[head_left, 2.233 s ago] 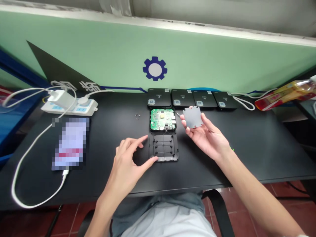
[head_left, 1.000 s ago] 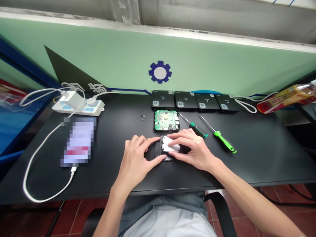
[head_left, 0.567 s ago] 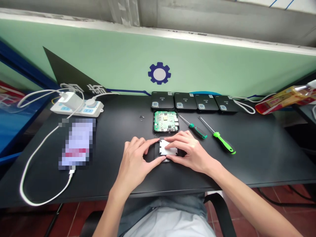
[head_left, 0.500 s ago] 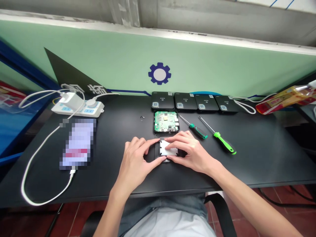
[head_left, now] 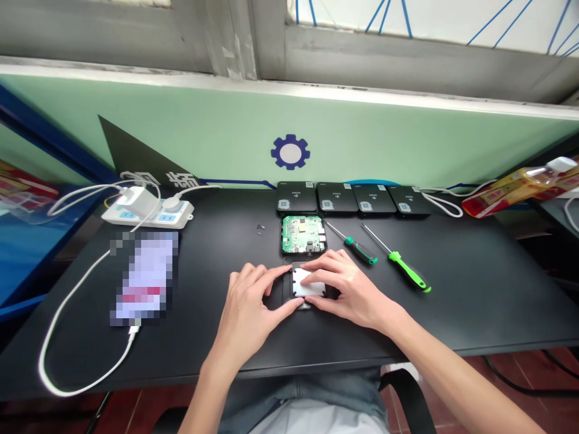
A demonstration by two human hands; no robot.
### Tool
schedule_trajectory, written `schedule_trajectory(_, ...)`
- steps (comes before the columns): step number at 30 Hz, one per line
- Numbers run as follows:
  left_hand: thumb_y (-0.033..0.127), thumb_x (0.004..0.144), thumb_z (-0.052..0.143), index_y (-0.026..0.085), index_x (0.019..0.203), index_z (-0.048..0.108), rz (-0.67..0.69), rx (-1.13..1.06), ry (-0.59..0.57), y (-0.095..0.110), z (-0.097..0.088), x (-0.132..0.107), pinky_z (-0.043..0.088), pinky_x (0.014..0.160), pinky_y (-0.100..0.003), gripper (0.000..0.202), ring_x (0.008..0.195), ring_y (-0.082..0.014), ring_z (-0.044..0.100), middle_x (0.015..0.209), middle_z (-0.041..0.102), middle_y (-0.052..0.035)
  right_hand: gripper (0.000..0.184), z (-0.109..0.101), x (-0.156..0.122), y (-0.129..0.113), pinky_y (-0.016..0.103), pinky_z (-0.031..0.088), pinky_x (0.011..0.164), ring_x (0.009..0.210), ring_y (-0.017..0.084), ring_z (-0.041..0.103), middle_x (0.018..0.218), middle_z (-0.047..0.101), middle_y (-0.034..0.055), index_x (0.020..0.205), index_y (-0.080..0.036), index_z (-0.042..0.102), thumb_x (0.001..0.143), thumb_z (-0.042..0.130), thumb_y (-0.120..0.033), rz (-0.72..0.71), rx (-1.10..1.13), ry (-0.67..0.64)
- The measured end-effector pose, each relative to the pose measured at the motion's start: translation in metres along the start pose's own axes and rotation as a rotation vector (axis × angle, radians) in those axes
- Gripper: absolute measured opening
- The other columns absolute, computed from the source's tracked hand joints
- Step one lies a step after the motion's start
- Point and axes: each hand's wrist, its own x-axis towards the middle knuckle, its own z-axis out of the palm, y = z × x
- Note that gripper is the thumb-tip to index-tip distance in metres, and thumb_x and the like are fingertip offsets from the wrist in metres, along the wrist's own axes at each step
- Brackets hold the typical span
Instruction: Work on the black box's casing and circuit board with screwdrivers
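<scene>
**Left hand (head_left: 246,319) and right hand (head_left: 350,289) spread over a white pad (head_left: 308,282)**

Neither hand pinches. The right fingers (head_left: 325,263) lie flat across the pad, and the left fingertips (head_left: 275,274) sit by its left edge. The pad lies inside a black device cover (head_left: 286,290) on the black desk (head_left: 456,289), just below an open case with a green circuit board (head_left: 303,235). To the right lie a green-and-black screwdriver (head_left: 360,251) and a bright green screwdriver (head_left: 409,272); to the left, small screws (head_left: 261,227). Four black device boxes (head_left: 335,199) stand behind.
</scene>
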Motion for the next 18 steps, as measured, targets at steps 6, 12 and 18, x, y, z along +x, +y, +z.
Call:
schedule_trajectory(6,0.050,0.095,0.089,0.039,0.142,0.073,-0.024,-0.004,-0.009,-0.0037,0.0008,-0.0017,0.038,0.082,-0.038,0.051,0.088,-0.0231,0.055,0.088,0.059,0.0025,0.017,0.0030,0.0002,-0.0021,0.047,0.045,0.102,0.114,0.025,0.064,0.136,0.075,0.0084,0.118,-0.026,0.074,0.101,0.077,-0.026,0.010,0.001,0.027)
schedule_trajectory(12,0.049,0.095,0.087,0.041,0.141,0.074,-0.052,-0.003,-0.019,-0.0032,0.0005,-0.0005,0.041,0.082,-0.038,0.048,0.086,-0.0236,0.057,0.088,0.061,0.0022,0.024,0.0057,0.0014,-0.0008,0.046,0.047,0.101,0.112,0.025,0.065,0.135,0.075,0.0067,0.120,-0.028,0.073,0.097,0.078,-0.023,0.004,0.004,0.058)
schedule_trajectory(18,0.052,0.095,0.086,0.038,0.139,0.075,-0.041,0.010,0.002,-0.0051,0.0020,-0.0026,0.042,0.080,-0.037,0.047,0.083,-0.0233,0.057,0.087,0.062,0.0017,0.025,0.0057,0.0024,-0.0030,0.046,0.048,0.102,0.114,0.024,0.066,0.135,0.075,0.0050,0.123,-0.029,0.070,0.099,0.076,-0.024,-0.001,0.003,0.087)
